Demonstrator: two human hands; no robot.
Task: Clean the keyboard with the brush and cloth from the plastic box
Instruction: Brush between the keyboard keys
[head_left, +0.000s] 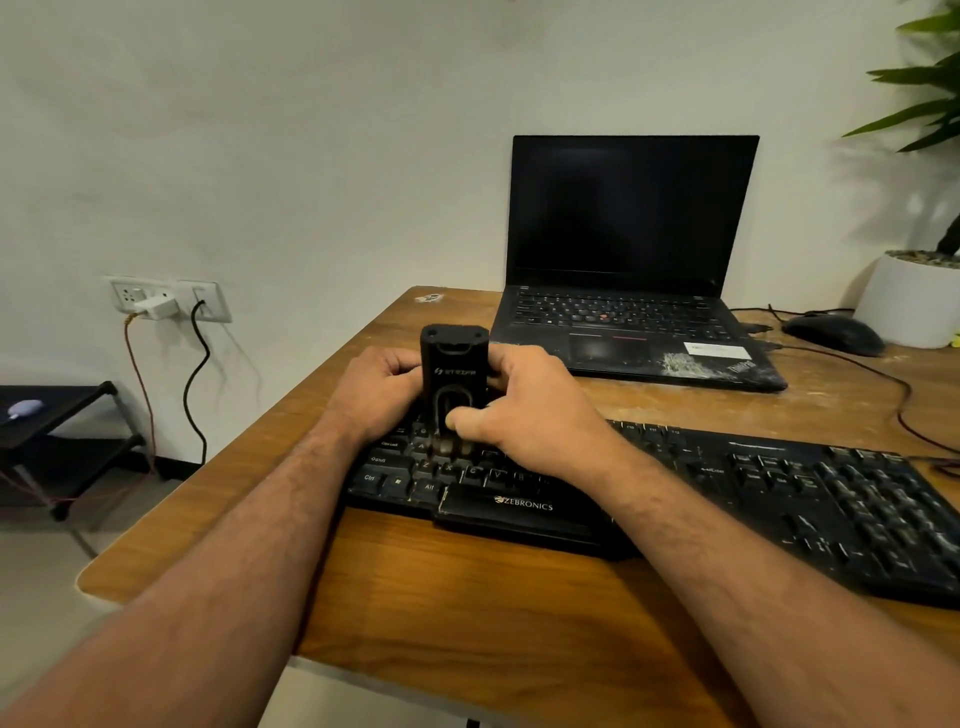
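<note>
Black plastic box (453, 364) (contents hidden) stands on the keyboard (727, 499), fingers of both hands gripping it.

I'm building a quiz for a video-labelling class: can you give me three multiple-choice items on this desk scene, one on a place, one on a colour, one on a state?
1. Where is the black plastic box?
A. on the laptop
B. held upright over the left end of the keyboard
C. on the floor

2. What colour is the plant pot?
A. white
B. red
C. black

3. What state is the laptop in?
A. lid shut
B. lid open, screen lit
C. lid open, screen dark

Answers:
1 B: the left hand and right hand grip the box on either side above the Zebronics keyboard.
2 A: the pot at the right edge of the table is plain white.
3 C: the lid stands open and the screen shows only black.
</note>
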